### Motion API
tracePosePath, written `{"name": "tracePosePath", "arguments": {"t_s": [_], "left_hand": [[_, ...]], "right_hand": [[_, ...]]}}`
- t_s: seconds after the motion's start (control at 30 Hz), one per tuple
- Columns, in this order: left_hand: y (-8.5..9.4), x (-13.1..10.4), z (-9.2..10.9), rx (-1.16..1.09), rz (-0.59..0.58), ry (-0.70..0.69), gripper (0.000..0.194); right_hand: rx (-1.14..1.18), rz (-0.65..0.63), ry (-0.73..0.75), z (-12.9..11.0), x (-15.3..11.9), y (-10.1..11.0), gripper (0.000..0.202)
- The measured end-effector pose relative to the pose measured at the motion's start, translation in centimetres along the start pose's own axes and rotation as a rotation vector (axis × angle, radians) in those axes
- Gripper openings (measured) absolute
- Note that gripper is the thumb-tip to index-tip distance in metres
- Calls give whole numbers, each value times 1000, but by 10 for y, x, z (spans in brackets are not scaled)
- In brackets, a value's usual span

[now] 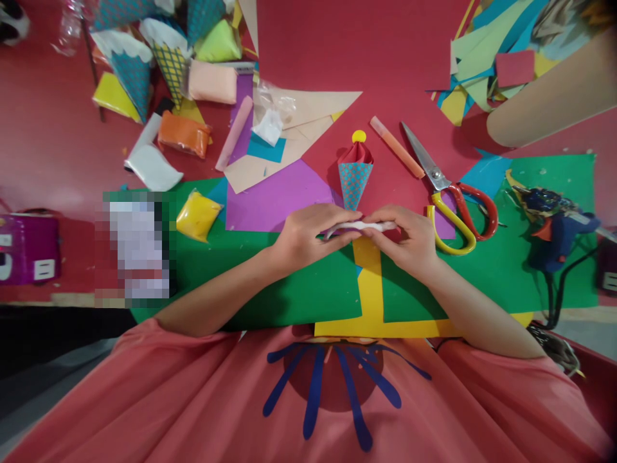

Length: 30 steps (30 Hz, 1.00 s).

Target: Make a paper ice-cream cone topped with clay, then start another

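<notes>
A flat strip of soft white clay [359,226] is stretched sideways between my two hands. My left hand [308,235] pinches its left part between thumb and fingers. The right part is pinched by my right hand [407,235], and the fingertips of both hands almost meet in the middle. Just beyond them lies a small paper cone [355,180] in teal with a criss-cross pattern, with folded red paper at its top and a yellow ball [359,136] above that. Its pointed lower end reaches down to my fingers.
Scissors [436,177] with red and yellow handles lie right of the cone, beside an orange glue stick [398,146]. A blue glue gun [562,238] rests far right. Clay packets [183,134] and finished cones [130,71] crowd the left. A cardboard tube [554,90] lies upper right.
</notes>
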<state>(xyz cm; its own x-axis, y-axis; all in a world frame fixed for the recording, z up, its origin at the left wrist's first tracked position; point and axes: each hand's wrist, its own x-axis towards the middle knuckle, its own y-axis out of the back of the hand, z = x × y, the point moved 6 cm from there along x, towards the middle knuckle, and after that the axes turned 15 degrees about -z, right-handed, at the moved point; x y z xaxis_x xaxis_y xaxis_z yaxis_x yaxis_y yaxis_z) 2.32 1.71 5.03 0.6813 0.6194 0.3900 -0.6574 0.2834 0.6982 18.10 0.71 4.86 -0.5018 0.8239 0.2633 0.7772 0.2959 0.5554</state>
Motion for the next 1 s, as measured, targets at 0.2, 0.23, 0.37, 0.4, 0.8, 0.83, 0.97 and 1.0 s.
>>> {"name": "tracePosePath", "arguments": {"t_s": [0.2, 0.23, 0.37, 0.4, 0.8, 0.83, 0.97, 1.0], "left_hand": [[-1, 1, -3, -21, -18, 37, 17], [-1, 1, -4, -31, -20, 42, 16], [0, 2, -11, -140, -2, 128, 21], [2, 2, -13, -161, 16, 146, 21], [1, 1, -9, -82, 37, 73, 11], [0, 1, -8, -82, 29, 67, 12], [0, 3, -8, -119, -5, 63, 17], [0, 3, -9, -126, -9, 75, 17]], "right_hand": [[44, 8, -5, 0, -1, -1, 23], [45, 5, -2, 0, -1, -1, 22], [52, 51, -45, 4, -1, 2, 9], [73, 76, -71, 6, -2, 4, 9], [246, 12, -141, 12, 0, 0, 6], [241, 17, -137, 12, 0, 1, 5], [224, 13, -134, 12, -1, 1, 5], [217, 8, -140, 13, -1, 0, 6]]}}
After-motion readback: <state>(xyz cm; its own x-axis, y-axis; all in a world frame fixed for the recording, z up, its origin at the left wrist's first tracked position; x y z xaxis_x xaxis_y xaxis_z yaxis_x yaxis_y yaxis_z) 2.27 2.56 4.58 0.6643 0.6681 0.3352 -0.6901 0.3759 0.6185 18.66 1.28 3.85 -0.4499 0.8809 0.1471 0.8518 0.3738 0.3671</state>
